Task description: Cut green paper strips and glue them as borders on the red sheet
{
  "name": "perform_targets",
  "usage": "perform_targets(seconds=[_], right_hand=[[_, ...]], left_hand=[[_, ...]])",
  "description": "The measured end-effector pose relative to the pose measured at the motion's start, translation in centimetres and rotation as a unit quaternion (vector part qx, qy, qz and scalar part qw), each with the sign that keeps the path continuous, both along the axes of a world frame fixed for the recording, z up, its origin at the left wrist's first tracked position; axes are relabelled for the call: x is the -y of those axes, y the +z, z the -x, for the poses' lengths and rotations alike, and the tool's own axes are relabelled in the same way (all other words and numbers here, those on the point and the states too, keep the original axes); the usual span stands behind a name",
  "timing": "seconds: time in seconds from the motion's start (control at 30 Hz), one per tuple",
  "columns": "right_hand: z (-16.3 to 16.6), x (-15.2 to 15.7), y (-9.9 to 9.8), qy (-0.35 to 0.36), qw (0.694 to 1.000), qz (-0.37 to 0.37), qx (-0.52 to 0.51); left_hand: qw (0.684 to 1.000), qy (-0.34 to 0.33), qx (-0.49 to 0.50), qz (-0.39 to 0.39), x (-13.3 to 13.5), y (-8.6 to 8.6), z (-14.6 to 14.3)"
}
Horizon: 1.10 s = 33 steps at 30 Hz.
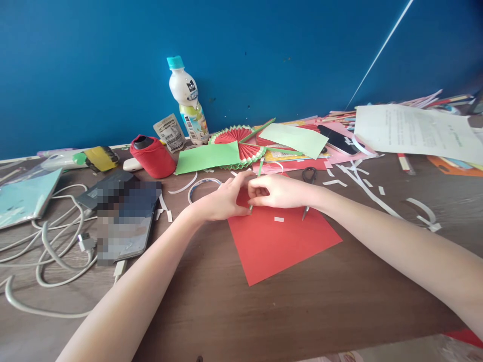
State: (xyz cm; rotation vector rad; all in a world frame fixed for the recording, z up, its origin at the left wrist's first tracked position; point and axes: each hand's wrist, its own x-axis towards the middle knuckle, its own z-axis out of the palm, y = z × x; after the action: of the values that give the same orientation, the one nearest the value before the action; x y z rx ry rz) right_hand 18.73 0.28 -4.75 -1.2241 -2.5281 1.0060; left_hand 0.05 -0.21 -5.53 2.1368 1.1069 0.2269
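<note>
A narrow green paper strip (260, 168) stands between my two hands, over a red paper sheet (279, 251) lying on the table. My left hand (225, 200) is bent around the strip's left side, its thumb tip at the lower end. From the right, my right hand (279, 191) pinches the same strip with curled fingers, which partly cover it. Scissors lie under my right wrist; their dark handle (309, 174) shows behind it and a blade (305, 213) in front. One small white paper piece (278, 219) rests on the red sheet. Beside my left hand lies a tape roll (204, 184).
Behind my hands are a pleated red-and-green paper fan (231, 134), a green paper (209, 157) and a pale green sheet (296, 139). A bottle (188, 100) and a red-wrapped roll (153, 157) stand left. Cables (45, 241) and a phone (141, 221) lie nearby. White scraps (372, 191) litter the right.
</note>
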Motion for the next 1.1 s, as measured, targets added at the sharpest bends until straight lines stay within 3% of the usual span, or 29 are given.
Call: perform_targets(seconds=[1.1], right_hand=[[0.4, -0.1, -1.4, 0.008, 0.997, -0.077, 0.008]], left_hand=[[1.000, -0.007, -0.007, -0.007, 0.1, 0.3, -0.2]])
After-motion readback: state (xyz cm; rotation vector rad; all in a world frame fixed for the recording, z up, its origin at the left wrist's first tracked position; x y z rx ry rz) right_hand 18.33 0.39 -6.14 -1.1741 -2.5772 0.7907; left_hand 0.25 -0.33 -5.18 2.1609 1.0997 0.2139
